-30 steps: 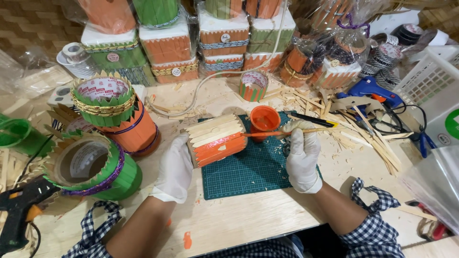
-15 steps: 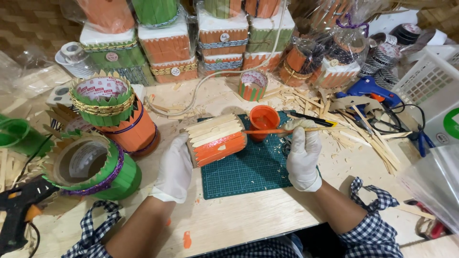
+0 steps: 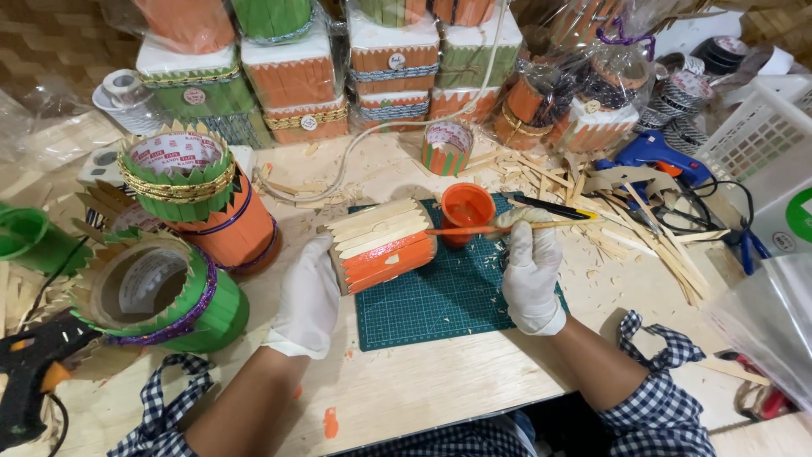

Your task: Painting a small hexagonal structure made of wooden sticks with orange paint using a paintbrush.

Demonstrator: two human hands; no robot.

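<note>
The left hand (image 3: 311, 298), in a white glove, is cupped around the near end of a stick-clad can (image 3: 381, 245) and holds it on its side over the far left corner of a green cutting mat (image 3: 440, 305). The can's upper sticks are bare wood; its lower sticks are painted orange. The right hand (image 3: 529, 269), also gloved, pinches a thin brush (image 3: 486, 227) that lies level, its tip pointing left at the can's right end. Just behind the brush a small orange paint cup (image 3: 466, 207) stands on the far edge of the mat.

The mat lies near the middle of a wooden table (image 3: 423, 389), which has orange spots near its front edge. At the left edge stand a green holder with a purple band (image 3: 169, 296) and, behind it, a taller orange holder with a green crown (image 3: 203, 203). Loose wooden sticks (image 3: 626, 220) are scattered toward the right, beside a blue glue gun (image 3: 651, 152). A black glue gun (image 3: 34, 372) lies at the near left corner. Wrapped finished boxes (image 3: 296, 85) line the far edge.
</note>
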